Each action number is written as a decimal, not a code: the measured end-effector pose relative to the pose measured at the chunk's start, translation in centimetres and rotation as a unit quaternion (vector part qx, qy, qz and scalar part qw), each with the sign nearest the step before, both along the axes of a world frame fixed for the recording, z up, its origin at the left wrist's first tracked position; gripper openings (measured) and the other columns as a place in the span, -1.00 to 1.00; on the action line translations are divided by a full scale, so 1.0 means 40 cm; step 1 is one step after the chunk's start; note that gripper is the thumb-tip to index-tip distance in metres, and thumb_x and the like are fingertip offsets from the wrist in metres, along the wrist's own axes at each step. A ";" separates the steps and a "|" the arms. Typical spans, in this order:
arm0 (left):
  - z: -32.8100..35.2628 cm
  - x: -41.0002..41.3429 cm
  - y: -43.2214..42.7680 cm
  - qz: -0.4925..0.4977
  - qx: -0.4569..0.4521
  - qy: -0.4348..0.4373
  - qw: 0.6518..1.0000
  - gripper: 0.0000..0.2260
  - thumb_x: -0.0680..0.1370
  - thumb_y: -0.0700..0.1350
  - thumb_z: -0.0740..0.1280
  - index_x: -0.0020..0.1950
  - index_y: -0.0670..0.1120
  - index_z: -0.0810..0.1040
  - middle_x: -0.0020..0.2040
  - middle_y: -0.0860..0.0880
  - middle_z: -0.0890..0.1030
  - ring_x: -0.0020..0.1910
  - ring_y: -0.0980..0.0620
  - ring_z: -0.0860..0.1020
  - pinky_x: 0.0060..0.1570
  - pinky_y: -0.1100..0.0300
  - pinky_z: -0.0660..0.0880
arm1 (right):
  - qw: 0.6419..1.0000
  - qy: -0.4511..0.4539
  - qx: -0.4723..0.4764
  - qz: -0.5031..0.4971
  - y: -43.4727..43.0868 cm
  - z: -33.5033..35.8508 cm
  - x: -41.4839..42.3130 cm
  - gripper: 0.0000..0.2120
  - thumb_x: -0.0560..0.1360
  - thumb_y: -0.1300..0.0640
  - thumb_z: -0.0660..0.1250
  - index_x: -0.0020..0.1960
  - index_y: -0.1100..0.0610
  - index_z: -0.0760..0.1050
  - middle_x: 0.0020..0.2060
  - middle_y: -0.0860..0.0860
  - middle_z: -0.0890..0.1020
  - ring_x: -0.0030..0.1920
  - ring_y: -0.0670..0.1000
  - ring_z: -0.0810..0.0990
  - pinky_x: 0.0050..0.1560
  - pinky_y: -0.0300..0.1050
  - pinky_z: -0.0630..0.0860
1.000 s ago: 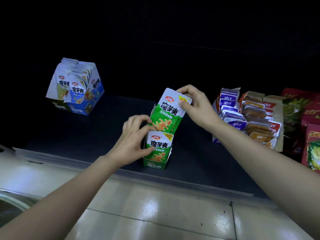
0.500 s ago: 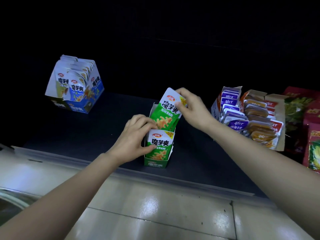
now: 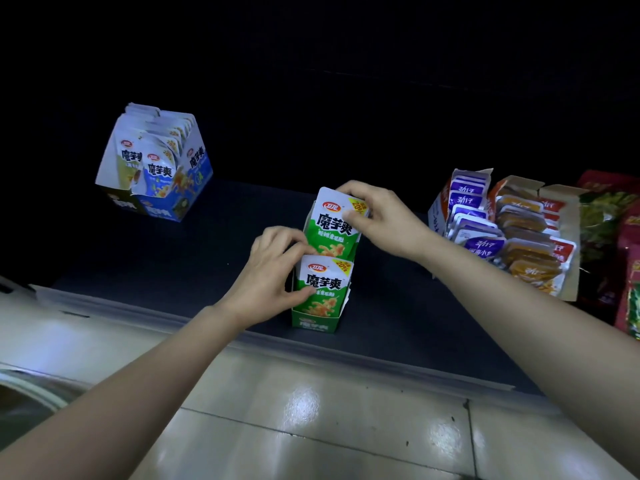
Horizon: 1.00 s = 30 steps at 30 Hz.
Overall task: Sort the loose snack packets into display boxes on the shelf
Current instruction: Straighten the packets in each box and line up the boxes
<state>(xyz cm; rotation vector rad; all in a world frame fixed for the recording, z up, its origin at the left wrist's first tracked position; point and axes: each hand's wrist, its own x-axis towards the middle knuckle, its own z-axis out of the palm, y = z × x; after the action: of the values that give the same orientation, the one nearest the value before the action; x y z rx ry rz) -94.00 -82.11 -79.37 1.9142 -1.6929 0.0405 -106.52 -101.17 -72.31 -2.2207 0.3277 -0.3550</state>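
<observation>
- Right hand (image 3: 377,216) is pinching the top right corner of the raised green packet (image 3: 332,223). The packet's long axis is running near-vertical, leaning slightly toward the far side.
- The raised packet is sitting with its lower end inside the green display box (image 3: 313,322) and most of its height standing above the rim. It is lying directly under the right hand, which is the nearer hand for seating it.
- Left hand (image 3: 273,275) is grasping the front green packet (image 3: 323,289), with fingers curled over its top left edge and the thumb pressing on its face. It appears to be holding that packet toward the near side, so that a slot is opening behind it.
- Judgement: the coming move is turning on a straight downward push into the gap just behind the front packet.
- The green display box is standing at the near edge of the dark shelf (image 3: 173,258), centre, and only these two packets are showing in it.
- The blue display box (image 3: 199,168), far left, is holding a full row of upright packets.
- On the right, purple packets (image 3: 474,220) and orange packets (image 3: 526,244) are lying stacked in open cartons.
</observation>
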 end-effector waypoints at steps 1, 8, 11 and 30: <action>0.001 0.000 -0.004 0.001 0.006 -0.002 1.000 -0.55 0.40 0.13 0.39 0.20 -0.07 0.49 0.13 0.04 0.48 0.22 0.03 0.32 0.16 0.07 0.29 | 1.000 0.000 0.029 -0.001 0.001 -0.004 -0.003 -0.83 0.58 0.31 0.25 0.12 0.11 0.49 -0.09 -0.04 0.65 -0.10 -0.11 0.63 -0.17 -0.25 0.54; -0.001 0.004 -0.013 -0.018 0.012 -0.003 1.000 -0.53 0.39 -0.02 0.52 0.22 -0.10 0.48 0.13 0.02 0.52 0.26 0.00 0.35 0.21 0.05 0.30 | 0.999 0.028 0.012 -0.010 0.041 -0.049 0.000 -0.82 0.49 0.23 0.42 0.02 0.04 0.48 -0.15 -0.04 0.64 -0.14 -0.07 0.61 -0.18 -0.33 0.49; 0.002 0.004 -0.006 -0.011 0.003 -0.022 1.000 -0.54 0.37 0.00 0.54 0.19 -0.09 0.49 0.14 0.00 0.47 0.23 -0.01 0.33 0.16 0.07 0.29 | 0.999 0.005 -0.005 -0.043 0.014 -0.003 0.014 -0.84 0.49 0.25 0.42 -0.03 0.06 0.48 -0.17 -0.04 0.64 -0.13 -0.03 0.62 -0.16 -0.28 0.51; 0.026 -0.015 0.003 -0.029 0.007 0.069 0.997 -0.63 0.42 0.17 0.46 0.11 0.02 0.52 0.46 0.00 0.19 0.46 -0.01 0.17 0.36 -0.17 0.32 | 0.985 0.105 0.086 0.107 0.053 -0.062 -0.091 -0.26 0.45 -0.01 0.48 0.49 -0.13 0.14 0.23 -0.12 0.54 0.22 -0.15 0.54 0.24 -0.13 0.50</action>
<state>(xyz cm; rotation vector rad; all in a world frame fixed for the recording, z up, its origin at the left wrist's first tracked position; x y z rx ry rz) -94.61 -81.98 -78.35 1.8332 -1.6593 -0.1226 -110.17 -99.06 -74.80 -2.1004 0.2181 0.0239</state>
